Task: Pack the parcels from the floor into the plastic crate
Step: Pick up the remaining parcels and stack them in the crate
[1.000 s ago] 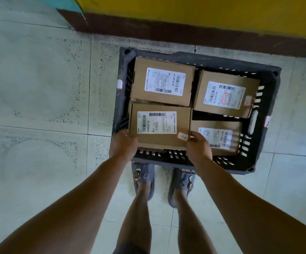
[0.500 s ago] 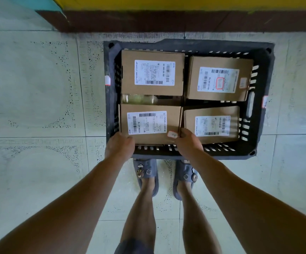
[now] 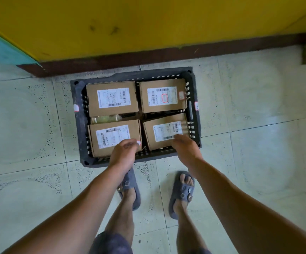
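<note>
Crate [image 3: 76, 125] by wall [image 3: 148, 24], four boxes [image 3: 112, 98] inside. Right hand [image 3: 184, 146] flat on tilted near-right box [image 3: 164, 132], likely pressing it level; left hand [image 3: 124, 153] loose, empty.

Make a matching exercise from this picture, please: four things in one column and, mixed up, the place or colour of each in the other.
1 wall
2 parcel with red-marked label
3 askew parcel
4 left hand

a far right in the crate
b over the near-left parcel
c yellow
d near right in the crate

Pairs: 1-c, 2-a, 3-d, 4-b.
</note>
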A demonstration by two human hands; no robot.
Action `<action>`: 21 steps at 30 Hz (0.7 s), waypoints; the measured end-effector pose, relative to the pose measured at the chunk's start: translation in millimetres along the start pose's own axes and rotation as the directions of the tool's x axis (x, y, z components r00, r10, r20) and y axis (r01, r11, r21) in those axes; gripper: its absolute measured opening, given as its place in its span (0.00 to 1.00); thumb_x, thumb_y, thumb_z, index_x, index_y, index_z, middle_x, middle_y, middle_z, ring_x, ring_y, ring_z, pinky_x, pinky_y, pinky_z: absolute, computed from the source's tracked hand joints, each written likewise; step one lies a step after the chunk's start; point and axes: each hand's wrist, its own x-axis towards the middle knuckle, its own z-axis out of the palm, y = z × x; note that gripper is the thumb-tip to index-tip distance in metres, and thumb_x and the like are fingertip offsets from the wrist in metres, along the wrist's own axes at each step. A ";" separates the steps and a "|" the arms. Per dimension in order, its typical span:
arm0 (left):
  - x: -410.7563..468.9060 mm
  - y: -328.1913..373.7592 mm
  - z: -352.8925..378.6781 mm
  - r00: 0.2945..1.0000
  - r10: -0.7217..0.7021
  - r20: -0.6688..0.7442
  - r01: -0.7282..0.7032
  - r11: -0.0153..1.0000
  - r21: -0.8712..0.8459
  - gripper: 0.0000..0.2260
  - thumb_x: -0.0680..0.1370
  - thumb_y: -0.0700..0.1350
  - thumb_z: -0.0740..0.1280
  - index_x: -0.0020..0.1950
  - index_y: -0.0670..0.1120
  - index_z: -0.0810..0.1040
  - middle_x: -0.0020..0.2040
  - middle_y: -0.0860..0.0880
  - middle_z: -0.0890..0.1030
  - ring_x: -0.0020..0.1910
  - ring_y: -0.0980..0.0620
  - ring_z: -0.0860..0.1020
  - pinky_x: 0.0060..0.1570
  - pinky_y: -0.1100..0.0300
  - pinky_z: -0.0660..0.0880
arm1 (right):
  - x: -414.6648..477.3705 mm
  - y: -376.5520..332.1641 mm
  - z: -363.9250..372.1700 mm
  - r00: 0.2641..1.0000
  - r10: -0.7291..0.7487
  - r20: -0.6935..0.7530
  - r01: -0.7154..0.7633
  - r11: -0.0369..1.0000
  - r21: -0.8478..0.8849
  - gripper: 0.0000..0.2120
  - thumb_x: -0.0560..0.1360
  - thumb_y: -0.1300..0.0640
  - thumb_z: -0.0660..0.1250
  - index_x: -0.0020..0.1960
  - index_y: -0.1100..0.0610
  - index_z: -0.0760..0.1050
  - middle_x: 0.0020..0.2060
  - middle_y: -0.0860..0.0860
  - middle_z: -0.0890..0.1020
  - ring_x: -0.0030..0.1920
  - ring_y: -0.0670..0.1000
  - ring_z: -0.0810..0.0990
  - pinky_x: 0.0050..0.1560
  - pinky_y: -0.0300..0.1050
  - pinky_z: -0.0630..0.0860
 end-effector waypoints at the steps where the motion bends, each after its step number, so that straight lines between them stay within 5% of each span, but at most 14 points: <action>1: -9.5 9.2 12.4 0.999 0.024 0.033 -0.024 1.000 -0.014 0.05 0.77 0.48 0.66 0.51 0.56 0.79 0.56 0.51 0.83 0.54 0.52 0.80 0.57 0.54 0.76 | -8.6 4.6 -15.0 1.000 -0.005 -0.006 0.005 1.000 0.007 0.15 0.80 0.59 0.57 0.63 0.56 0.75 0.51 0.48 0.76 0.45 0.45 0.74 0.42 0.35 0.71; 5: -51.6 43.1 78.3 0.995 0.067 0.075 -0.062 0.996 -0.067 0.06 0.78 0.47 0.65 0.52 0.52 0.81 0.50 0.53 0.83 0.48 0.55 0.80 0.50 0.59 0.76 | -41.0 39.4 -83.8 0.999 0.011 -0.048 -0.003 0.988 0.154 0.11 0.77 0.60 0.59 0.50 0.47 0.77 0.45 0.47 0.80 0.51 0.54 0.79 0.56 0.54 0.77; 9: -101.7 73.2 164.1 0.989 0.066 0.135 -0.044 0.987 -0.157 0.06 0.79 0.41 0.64 0.50 0.49 0.79 0.49 0.48 0.84 0.43 0.55 0.80 0.40 0.62 0.71 | -62.2 93.2 -166.3 0.994 0.038 -0.102 -0.011 0.968 0.250 0.18 0.76 0.60 0.63 0.65 0.53 0.75 0.59 0.51 0.80 0.59 0.54 0.77 0.64 0.54 0.74; 21: -206.2 171.0 406.0 0.941 0.149 0.304 -0.127 0.988 -0.093 0.07 0.79 0.41 0.63 0.56 0.45 0.78 0.50 0.46 0.83 0.45 0.52 0.80 0.44 0.61 0.74 | -69.9 215.7 -398.5 0.966 0.140 -0.219 -0.031 0.899 0.438 0.18 0.75 0.60 0.64 0.64 0.53 0.76 0.58 0.51 0.81 0.59 0.53 0.78 0.62 0.54 0.75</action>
